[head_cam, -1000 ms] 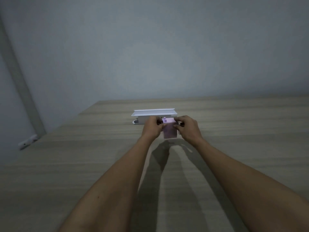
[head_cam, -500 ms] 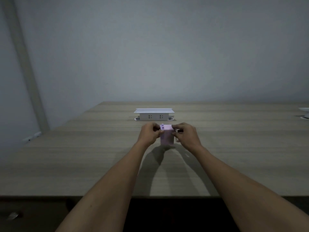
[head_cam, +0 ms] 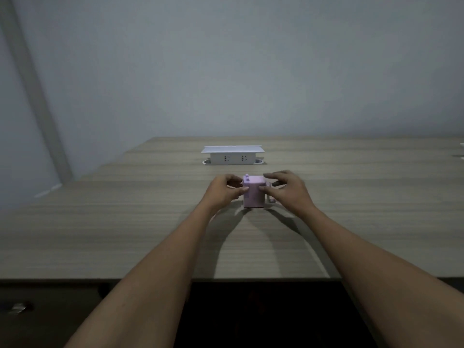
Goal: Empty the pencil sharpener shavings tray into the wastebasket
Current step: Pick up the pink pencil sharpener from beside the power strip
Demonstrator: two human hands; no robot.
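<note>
Sharpener (head_cam: 253,194) now standing upright on the tabletop (head_cam: 125,234), a small lilac block roughly midway between the near edge and the white socket box (head_cam: 232,155) at the back. Half a second ago pinched tightly from both sides; a second ago held just in front of that socket box. Since then brought nearer and set down.

Left hand (head_cam: 222,190) against the block's left face, fingers (head_cam: 243,189) curled and touching its upper corner, more a steadying contact than a clamp. Right hand (head_cam: 286,189) loosened: fingers spread and arched, thumb tip resting on the right edge, the others lifted clear above what looks like a small crank (head_cam: 271,197) on that side.

Judged from this: grip being changed, probably to brace the body with one hand and pull the drawer with the other. Tray not yet drawn out; no separate drawer front to be made out at this size, and contents hidden, so amount of shavings unknown. Wastebasket nowhere in view, only dark space below the near edge. Emptying step wholly ahead. Likely care needed to keep the tray level once free, against spilling on the wood.
</note>
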